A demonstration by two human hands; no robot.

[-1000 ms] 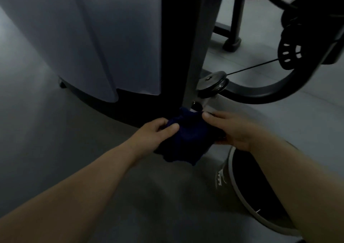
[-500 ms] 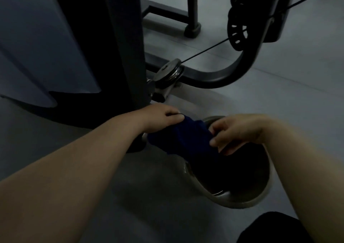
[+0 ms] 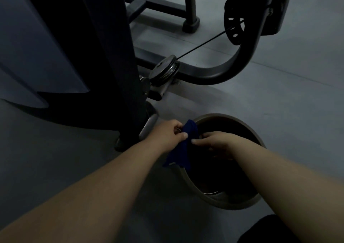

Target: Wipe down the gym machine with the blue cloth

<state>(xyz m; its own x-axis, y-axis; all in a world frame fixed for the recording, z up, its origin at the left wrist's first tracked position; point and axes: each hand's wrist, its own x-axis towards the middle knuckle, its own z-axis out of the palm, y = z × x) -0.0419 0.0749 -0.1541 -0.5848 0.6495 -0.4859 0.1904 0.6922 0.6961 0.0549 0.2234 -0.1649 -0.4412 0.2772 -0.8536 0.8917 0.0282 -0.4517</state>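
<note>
The blue cloth (image 3: 183, 145) hangs bunched between my two hands over the left rim of a round bucket. My left hand (image 3: 167, 133) pinches its upper left part with thumb and curled fingers. My right hand (image 3: 216, 142) grips its right side, fingers curled, above the bucket's dark inside. The gym machine's dark upright post (image 3: 111, 56) rises just left of my hands. At the post's base a metal pulley (image 3: 164, 69) carries a thin cable.
The grey bucket (image 3: 247, 204) stands on the floor under my right hand. A curved dark frame tube (image 3: 232, 63) sweeps right from the pulley toward a black slotted wheel (image 3: 233, 26). Another frame foot (image 3: 190, 23) stands farther back. Grey floor lies to the left and right.
The view swung from the post's base to the bucket. Both hands carried the cloth away from the post and over the bucket's rim, drawing closer together.
</note>
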